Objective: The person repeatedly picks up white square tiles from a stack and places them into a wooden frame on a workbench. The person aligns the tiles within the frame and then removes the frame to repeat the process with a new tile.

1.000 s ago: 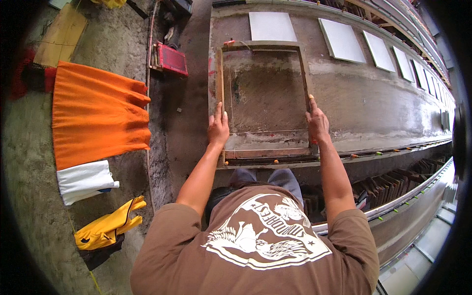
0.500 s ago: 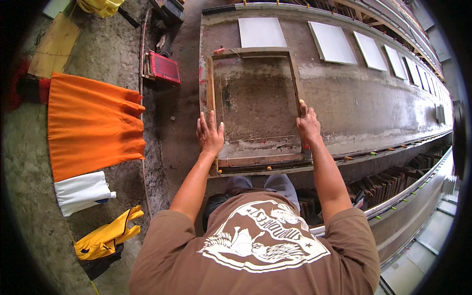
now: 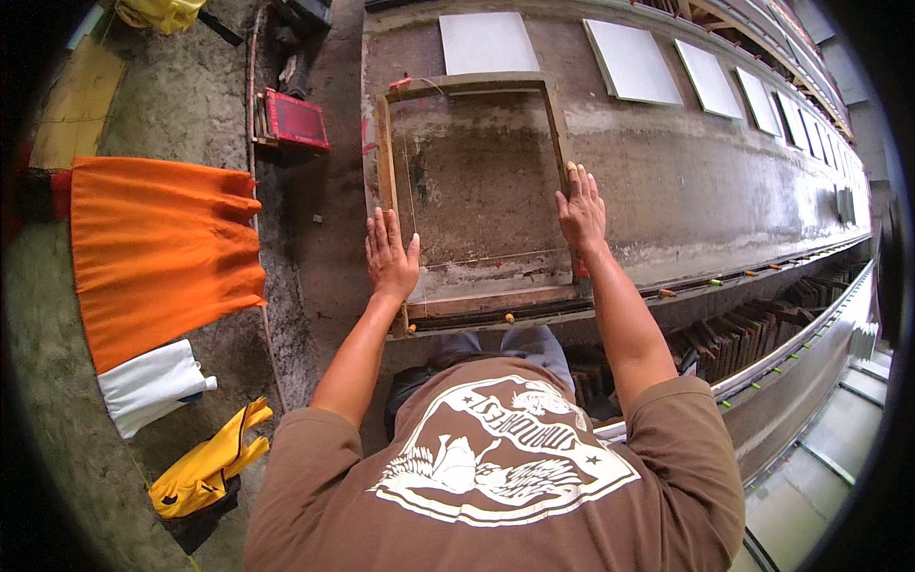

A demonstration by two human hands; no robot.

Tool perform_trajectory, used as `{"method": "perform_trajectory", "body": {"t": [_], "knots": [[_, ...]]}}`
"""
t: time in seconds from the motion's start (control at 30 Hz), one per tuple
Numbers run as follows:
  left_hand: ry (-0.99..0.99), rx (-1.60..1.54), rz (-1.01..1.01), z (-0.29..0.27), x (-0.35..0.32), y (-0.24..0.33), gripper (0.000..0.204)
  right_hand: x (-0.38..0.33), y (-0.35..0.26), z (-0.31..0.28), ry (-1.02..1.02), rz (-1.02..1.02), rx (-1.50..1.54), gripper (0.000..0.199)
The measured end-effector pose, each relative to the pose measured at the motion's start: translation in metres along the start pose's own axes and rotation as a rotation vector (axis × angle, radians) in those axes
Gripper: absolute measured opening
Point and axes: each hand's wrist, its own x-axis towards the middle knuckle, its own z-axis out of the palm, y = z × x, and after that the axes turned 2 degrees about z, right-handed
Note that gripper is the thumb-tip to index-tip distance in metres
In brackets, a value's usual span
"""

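Now both hands (image 3: 392, 255) flat on screen frame (image 3: 474, 195)

Long stained table (image 3: 724, 191), orange cloth (image 3: 162, 253) alongside

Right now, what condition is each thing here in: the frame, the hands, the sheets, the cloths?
Wooden screen frame: flat on the long table.
Left hand: flat on the frame's left rail.
Right hand: flat on the right rail.
White sheets: lying in a row.
Orange cloth: spread out.
Yellow cloth: crumpled.

shirt: brown, short sleeves | print: cream bird emblem | trousers: possibly grey
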Motion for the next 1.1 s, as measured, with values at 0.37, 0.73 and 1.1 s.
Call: {"method": "perform_trajectory", "body": {"t": [0.37,0.73,1.1], "knots": [[0.005,-0.172,0.064,-0.003,0.002,-0.005,0.080,-0.002,-0.003,-0.009,-0.130,0.086,0.052,0.074],[-0.134,-0.250,0.079,-0.010,0.050,0.122,0.079,0.047,0.044,-0.019,0.176,0.332,0.607,0.053],[-0.253,-0.366,0.150,0.065,0.039,0.286,0.091,0.228,0.128,0.011,0.152,0.895,1.544,0.044]]}}
